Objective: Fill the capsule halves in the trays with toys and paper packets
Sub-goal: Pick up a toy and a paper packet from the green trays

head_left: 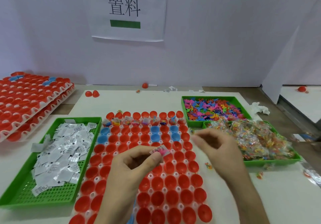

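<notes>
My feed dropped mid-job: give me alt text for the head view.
Left hand pinches a small pink toy with a paper packet over a tray of mostly empty red capsule halves; only one far row looks filled. The right hand is blurred near the bagged toys.

Beneath our hands, the white tray (157, 176) carried mostly red capsule halves (173, 183), with a few blue capsule halves (155, 135) just beyond our fingers. Our left hand (129, 169) pinched a pink toy (160, 151) against a white packet (159, 148) printed in black. To the left of our left hand, a green perforated tray (50, 193) held white paper packets (62, 152) with black print. Beyond our right hand (219, 150), a green tray (240, 106) contained toys (212, 109) in pink, blue, orange and green. To its right, another green tray (271, 162) held clear bags (260, 140) speckled orange, yellow and pink. Far left, stacked trays (33, 100) were red with blue accents.
</notes>
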`<state>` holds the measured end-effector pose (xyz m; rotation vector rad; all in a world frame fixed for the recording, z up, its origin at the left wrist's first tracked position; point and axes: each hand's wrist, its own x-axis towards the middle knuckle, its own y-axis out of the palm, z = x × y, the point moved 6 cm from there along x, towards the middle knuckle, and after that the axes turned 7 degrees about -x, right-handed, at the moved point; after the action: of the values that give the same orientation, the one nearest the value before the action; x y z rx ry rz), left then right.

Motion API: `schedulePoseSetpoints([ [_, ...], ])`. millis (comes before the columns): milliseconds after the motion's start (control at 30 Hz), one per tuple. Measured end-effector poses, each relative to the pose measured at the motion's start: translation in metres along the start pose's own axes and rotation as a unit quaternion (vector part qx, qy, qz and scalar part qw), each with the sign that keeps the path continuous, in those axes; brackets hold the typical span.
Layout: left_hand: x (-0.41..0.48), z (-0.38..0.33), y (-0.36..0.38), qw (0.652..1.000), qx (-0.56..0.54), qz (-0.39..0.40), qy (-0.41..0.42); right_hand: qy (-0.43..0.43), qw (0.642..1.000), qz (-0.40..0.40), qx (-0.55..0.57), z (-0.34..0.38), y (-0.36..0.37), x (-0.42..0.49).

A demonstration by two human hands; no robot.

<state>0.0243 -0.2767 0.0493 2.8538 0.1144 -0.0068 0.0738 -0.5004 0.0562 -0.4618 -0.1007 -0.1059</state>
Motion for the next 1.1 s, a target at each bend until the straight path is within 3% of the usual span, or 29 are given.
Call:
schedulePoseSetpoints([
  [67,-0.001,-0.002,-0.004,1.000,-0.007,-0.015,-0.001,0.066,0.980,-0.105,-0.154,-0.029,-0.031,0.014],
  [167,-0.002,-0.008,-0.006,1.000,-0.023,-0.021,0.003,0.165,0.953,-0.083,-0.241,-0.066,-0.046,0.022],
  [333,-0.001,-0.009,-0.005,0.997,-0.075,-0.015,-0.017,0.169,0.938,-0.106,-0.282,-0.076,-0.047,0.021],
  [500,-0.001,-0.010,-0.005,0.997,-0.078,-0.008,-0.018,0.129,0.957,-0.156,-0.209,-0.083,-0.054,0.020],
  [800,0.000,-0.006,-0.002,0.994,-0.098,-0.009,-0.037,0.065,0.955,-0.269,-0.108,-0.083,-0.075,0.014],
  [933,-0.002,-0.008,0.004,0.996,-0.088,0.006,-0.033,0.004,0.973,-0.228,0.032,-0.054,-0.060,0.011],
  [1100,-0.004,-0.010,0.010,0.996,-0.090,0.008,-0.028,-0.038,0.981,-0.090,0.169,0.002,-0.009,-0.005],
])
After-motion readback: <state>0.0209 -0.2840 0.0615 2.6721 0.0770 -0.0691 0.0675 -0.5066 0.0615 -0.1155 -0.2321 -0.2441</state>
